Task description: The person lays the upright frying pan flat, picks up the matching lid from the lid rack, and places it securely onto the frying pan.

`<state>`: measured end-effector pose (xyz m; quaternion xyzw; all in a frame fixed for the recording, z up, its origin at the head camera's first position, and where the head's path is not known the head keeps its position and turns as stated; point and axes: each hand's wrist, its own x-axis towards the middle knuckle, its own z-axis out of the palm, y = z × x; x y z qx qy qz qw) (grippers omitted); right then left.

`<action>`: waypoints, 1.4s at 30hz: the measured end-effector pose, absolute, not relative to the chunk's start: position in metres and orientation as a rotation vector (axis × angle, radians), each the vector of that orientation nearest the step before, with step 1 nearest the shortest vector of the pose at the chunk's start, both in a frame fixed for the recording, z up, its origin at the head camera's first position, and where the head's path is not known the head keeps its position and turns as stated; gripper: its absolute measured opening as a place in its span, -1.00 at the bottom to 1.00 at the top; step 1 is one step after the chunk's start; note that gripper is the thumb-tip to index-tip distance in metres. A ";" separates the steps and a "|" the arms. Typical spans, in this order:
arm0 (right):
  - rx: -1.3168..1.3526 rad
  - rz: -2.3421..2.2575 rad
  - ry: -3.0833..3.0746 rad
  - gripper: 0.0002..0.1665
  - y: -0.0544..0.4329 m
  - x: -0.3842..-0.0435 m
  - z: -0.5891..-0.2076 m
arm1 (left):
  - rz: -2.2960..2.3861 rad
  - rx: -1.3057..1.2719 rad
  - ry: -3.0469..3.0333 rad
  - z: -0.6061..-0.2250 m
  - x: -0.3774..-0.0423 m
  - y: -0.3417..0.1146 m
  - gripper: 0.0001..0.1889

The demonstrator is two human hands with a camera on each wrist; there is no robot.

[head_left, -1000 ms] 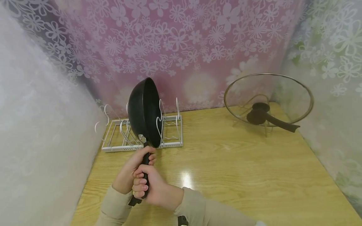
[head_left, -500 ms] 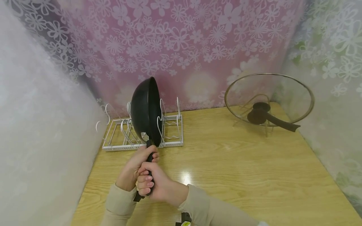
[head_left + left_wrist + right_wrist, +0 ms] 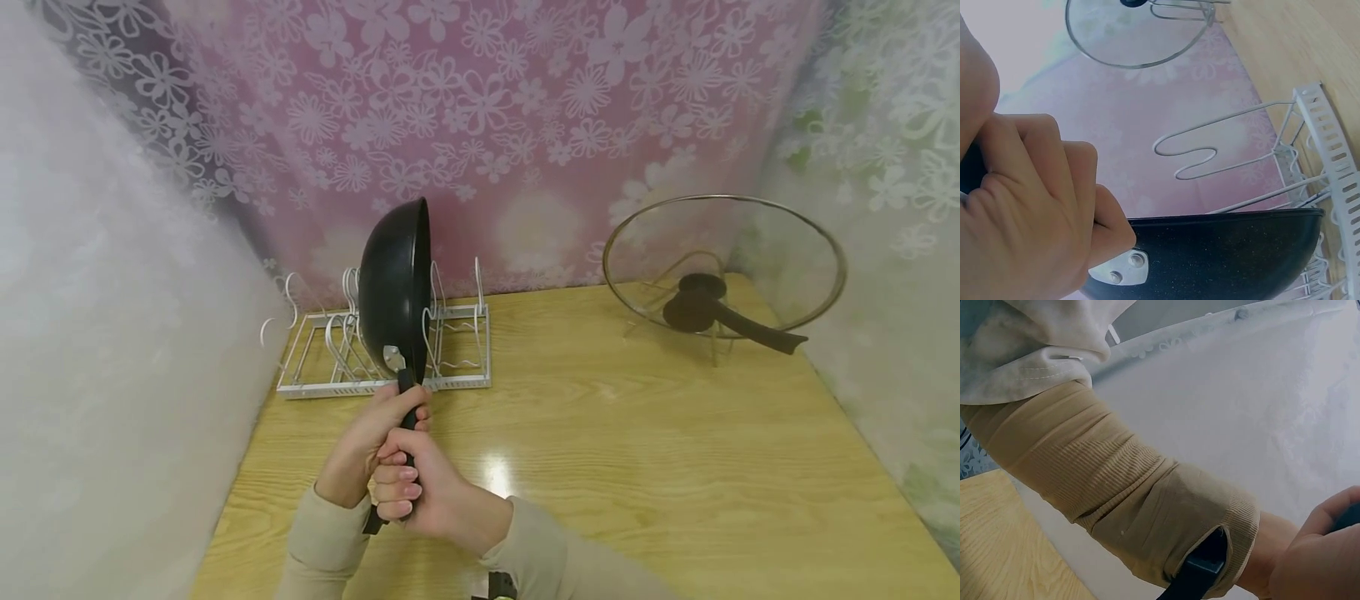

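Note:
A black wok (image 3: 390,283) stands on edge in the white wire rack (image 3: 315,389), between its upright loops, with its handle towards me. My left hand (image 3: 367,442) grips the handle close to the riveted metal bracket (image 3: 1124,267). Just behind it, nearer the handle's end, my right hand (image 3: 423,483) holds on with curled fingers. In the left wrist view the wok's rim and dark outer wall lie beside the rack's slotted rail (image 3: 1329,134). Most of the handle is hidden by the two hands.
At the back right, a glass lid (image 3: 828,292) with a dark knob handle leans upright in a small wire stand (image 3: 708,346). Both rest on the wooden table (image 3: 637,467). A pink flowered curtain (image 3: 517,125) hangs behind, with pale sheets at either side.
The wok and both hands have shifted slightly right, and the wok has turned so that more of its outside shows and less of its inside. Both hands keep their hold.

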<state>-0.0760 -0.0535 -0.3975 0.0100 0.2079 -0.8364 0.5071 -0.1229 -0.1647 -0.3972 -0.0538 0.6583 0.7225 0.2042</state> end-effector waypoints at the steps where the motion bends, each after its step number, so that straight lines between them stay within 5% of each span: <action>1: 0.019 -2.019 0.499 -0.60 -0.053 -0.075 -0.397 | 2.013 -0.144 1.847 -0.397 -0.123 -0.164 -0.79; 42: -0.159 -2.036 0.577 -0.61 -0.037 -0.057 -0.367 | 2.013 0.097 1.821 -0.352 -0.106 -0.157 -0.68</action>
